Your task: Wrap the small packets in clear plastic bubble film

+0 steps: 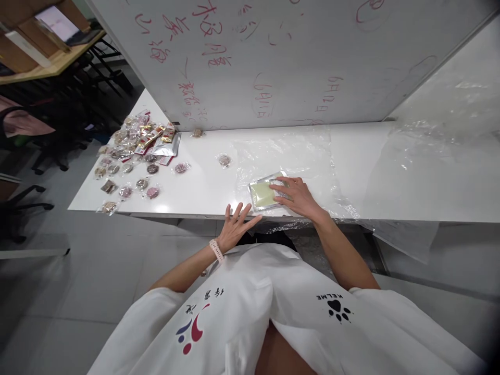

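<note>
Two flat pale-green packets with silver edges (261, 195) lie overlapped near the table's front edge. My right hand (295, 197) rests on their right side with its fingers stretched over them. Just left of the packets, my left hand (233, 228) hovers at the table edge, fingers spread and holding nothing; a light pink watch band (216, 250) is round its wrist. Beneath and beside the packets spreads a sheet of clear plastic (304, 151), which hangs over the front edge. A single wrapped round piece (224, 160) sits left of the plastic.
Many small wrapped pieces (152, 169) and gold and silver packets (156, 139) crowd the left end of the white table (195, 192). A whiteboard with red writing (292, 62) stands along the back. More clear plastic (441, 135) lies at right.
</note>
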`<state>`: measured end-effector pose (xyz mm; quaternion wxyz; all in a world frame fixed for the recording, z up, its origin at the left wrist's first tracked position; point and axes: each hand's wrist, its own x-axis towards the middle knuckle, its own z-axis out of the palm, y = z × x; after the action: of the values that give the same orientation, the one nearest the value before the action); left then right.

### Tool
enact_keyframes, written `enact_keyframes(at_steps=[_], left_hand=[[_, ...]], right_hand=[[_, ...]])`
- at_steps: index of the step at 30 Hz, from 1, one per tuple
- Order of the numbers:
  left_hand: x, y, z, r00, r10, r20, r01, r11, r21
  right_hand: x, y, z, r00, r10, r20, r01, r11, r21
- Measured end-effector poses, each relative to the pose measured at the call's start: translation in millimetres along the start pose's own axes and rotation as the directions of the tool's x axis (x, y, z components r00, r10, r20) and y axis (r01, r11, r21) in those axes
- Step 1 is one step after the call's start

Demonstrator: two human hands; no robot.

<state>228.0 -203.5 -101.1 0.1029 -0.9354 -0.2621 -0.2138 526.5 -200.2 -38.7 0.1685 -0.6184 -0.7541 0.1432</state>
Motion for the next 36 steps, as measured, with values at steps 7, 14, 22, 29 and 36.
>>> enact_keyframes(at_steps=[7,14,22,29,36], left_hand=[[8,-8,22,0.973,-0.005,-0.231,-0.017,0.996,-0.090],[73,0,-23,0.949,-0.106,-0.298,-0.026,0.912,-0.409],[150,-36,6,0.723,-0.637,0.268,0.690,0.643,-0.332],[147,-34,13,0.691,-0.680,0.246,0.722,0.628,-0.290],[147,-36,12,0.693,-0.673,0.258,0.717,0.609,-0.338]], right_hand=[[0,-1,-2,1.000,-0.001,0.017,0.001,1.000,0.020],[1,1,1,1.000,-0.018,0.001,0.018,1.000,0.017],[5,6,-11,0.996,-0.055,0.070,0.056,0.998,-0.009],[-29,-13,-47,1.000,0.009,-0.010,-0.009,1.000,-0.009],[-65,17,-53,0.882,0.389,-0.267,-0.409,0.912,-0.020]])
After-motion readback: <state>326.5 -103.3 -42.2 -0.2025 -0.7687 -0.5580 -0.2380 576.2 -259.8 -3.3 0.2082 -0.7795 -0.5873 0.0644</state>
